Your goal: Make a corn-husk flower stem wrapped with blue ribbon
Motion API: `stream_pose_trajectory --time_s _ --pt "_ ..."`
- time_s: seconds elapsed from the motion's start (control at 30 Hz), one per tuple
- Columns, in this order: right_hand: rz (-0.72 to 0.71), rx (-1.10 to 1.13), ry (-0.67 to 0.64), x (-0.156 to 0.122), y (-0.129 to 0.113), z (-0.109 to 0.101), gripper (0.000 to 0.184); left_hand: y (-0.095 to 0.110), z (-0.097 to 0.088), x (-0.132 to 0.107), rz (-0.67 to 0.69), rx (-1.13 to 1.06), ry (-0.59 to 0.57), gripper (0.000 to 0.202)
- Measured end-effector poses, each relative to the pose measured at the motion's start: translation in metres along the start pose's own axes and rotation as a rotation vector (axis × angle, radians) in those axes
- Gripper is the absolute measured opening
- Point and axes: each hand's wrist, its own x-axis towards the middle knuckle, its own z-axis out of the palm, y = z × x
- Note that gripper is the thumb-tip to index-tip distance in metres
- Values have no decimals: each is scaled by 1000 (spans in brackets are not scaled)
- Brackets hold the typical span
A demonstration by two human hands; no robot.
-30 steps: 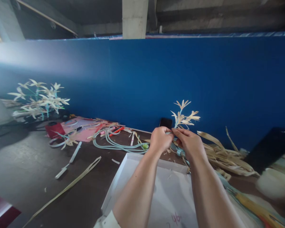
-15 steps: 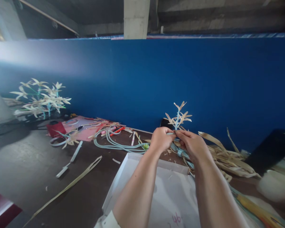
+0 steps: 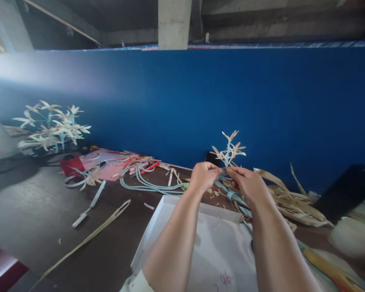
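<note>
An artificial flower spray (image 3: 228,153) with cream, pointed petals and a light-blue wrapped stem stands upright above my hands. My right hand (image 3: 245,180) is closed in a pinch at the bottom of its stem. Just to the left, my left hand (image 3: 204,175) pinches a light-blue strip of tape (image 3: 222,173), a short bit of which shows between the two hands. The fingertips partly hide where strip and stem meet. Below my forearms lies a shallow white box (image 3: 219,235) with pinkish handwriting on it.
Finished-looking cream flowers (image 3: 59,129) stand at the far left. Light-blue cords (image 3: 149,187) curl near a pink sheet (image 3: 111,172) and a red roll (image 3: 71,164). Dried husk strips (image 3: 298,205) pile up on the right, near a dark upright object (image 3: 346,196). A blue partition (image 3: 170,105) stands behind.
My left hand has shifted slightly left, away from my right hand, and more of the light-blue strip shows between them. The flower spray stays nearly in place.
</note>
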Motion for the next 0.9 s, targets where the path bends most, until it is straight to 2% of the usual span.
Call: stream_pose_trajectory --time_s 0.27,0.57,0.77,0.9 --pt "-2 56 -24 0 0 0 46 3 2 0 -53 -52 9 19" --pt "-29 -24 70 -1 -2 5 38 4 2 -2 -25 3 -1 20" --pt "57 29 71 -1 -3 7 31 5 1 -3 -20 40 -7 21" --pt "1 -32 57 -3 -6 6 28 7 1 -4 -22 60 -9 22"
